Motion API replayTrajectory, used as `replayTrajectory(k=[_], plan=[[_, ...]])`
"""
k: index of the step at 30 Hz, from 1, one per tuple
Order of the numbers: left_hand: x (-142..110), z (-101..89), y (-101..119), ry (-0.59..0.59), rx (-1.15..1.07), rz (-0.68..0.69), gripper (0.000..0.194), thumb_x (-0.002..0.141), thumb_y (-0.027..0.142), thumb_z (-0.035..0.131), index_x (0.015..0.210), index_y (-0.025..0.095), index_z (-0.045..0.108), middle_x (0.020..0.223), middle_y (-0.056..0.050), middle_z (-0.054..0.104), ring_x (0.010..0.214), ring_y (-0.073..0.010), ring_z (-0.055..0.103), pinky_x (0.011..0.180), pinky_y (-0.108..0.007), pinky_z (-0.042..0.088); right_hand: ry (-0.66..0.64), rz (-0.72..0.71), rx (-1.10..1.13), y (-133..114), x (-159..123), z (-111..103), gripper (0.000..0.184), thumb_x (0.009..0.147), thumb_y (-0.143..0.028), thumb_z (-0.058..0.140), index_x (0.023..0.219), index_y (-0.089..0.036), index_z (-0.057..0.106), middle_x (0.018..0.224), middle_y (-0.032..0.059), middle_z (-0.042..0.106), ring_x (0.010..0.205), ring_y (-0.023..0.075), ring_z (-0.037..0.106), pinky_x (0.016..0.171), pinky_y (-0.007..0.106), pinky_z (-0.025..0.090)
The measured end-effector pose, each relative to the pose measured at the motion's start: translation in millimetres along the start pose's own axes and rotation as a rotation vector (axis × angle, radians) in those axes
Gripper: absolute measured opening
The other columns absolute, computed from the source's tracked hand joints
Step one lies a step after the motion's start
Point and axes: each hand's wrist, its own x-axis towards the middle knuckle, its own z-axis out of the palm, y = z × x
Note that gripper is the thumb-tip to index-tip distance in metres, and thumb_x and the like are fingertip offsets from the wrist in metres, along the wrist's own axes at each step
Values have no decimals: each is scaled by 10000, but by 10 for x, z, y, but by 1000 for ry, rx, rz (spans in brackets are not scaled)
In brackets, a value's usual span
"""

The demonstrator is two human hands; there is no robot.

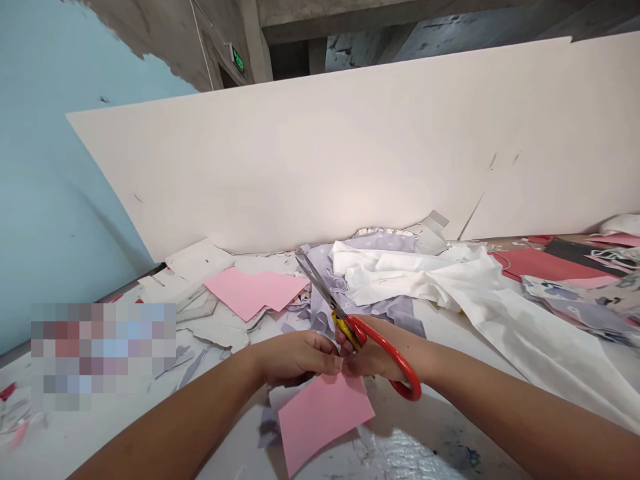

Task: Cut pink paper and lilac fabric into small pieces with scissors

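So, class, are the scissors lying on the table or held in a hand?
Held: the scissors are in the right hand, their red loop showing by its wrist and the blades pointing away from the person.

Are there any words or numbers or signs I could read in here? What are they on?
Nothing can be read for sure.
Green lit sign, high up at the back left: marks glow on it, but they are too small to read.
Blocky patch, lower left: too blurred to read anything.
Scissors and front pink paper: no writing shows.
White board: dark marks, no readable letters.
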Motion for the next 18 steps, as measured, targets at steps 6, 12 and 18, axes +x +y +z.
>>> replayTrajectory(k=[6, 12, 18], plan=[[19, 23, 54, -238, 29, -18, 301, 670, 386, 566, 513, 169, 430, 512, 50, 303, 499, -79, 257, 469, -219, 207, 40, 63, 18, -3, 5, 27, 179, 529, -131, 510, 607, -205, 367, 490, -89, 314, 424, 59, 283, 404, 198, 233], [-4, 53, -18, -165, 104, -2, 302, 671, 467, 553, 628, 175, 486, 589, 30, 409, 527, -86, 324, 471, -206, 243, 86, 125, 45, -9, 10, 20, 207, 524, -126, 542, 656, -207, 405, 485, -86, 363, 417, 64, 320, 405, 202, 246], [-15, 69, -30, -105, 150, 4, 299, 656, 463, 572, 640, 171, 508, 572, 39, 413, 494, -74, 332, 439, -193, 238, 55, 121, 95, 40, 19, 12, 232, 551, -172, 589, 710, -208, 423, 505, -81, 397, 429, 75, 364, 416, 205, 274]])
